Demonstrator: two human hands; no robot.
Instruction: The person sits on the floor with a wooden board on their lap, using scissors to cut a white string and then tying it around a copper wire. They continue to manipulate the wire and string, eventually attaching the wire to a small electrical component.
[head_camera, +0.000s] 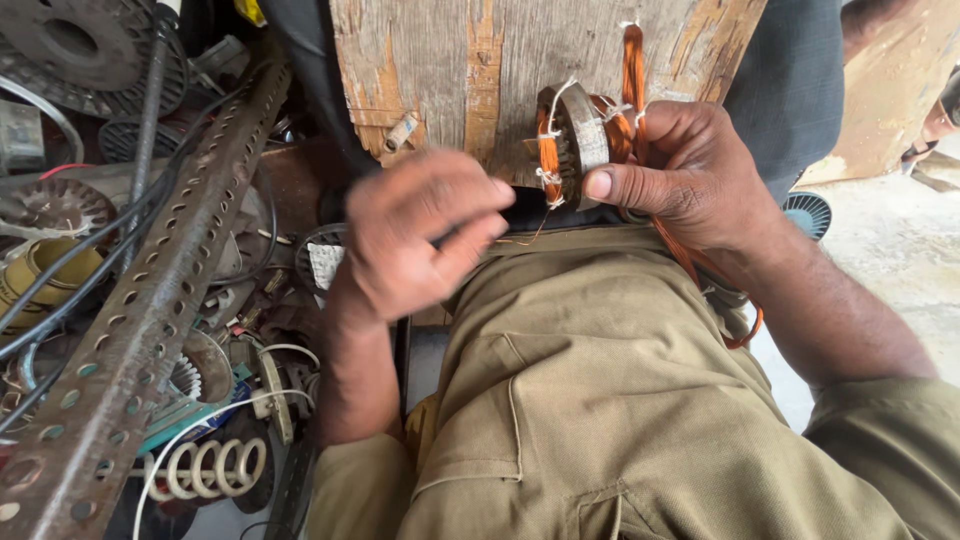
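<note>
While right hand (690, 170) grips stator (575, 140) (copper-wound), left hand (420, 235) curled near.

We see soft, even daylight, brightest toward two and three o'clock, where the concrete floor (890, 250) is nearly washed out. The scrap pile (120, 250) at nine o'clock sits dimmer, with dark gaps between the parts. Our left hand (415, 240) is smeared by motion blur, its fingers soft-edged, while our right hand (690, 175) and the copper-wound stator (575, 140) stay sharp. A faint shadow lies under the left hand. The perforated angle bar (150, 300) bows slightly from wide-angle distortion.
</note>
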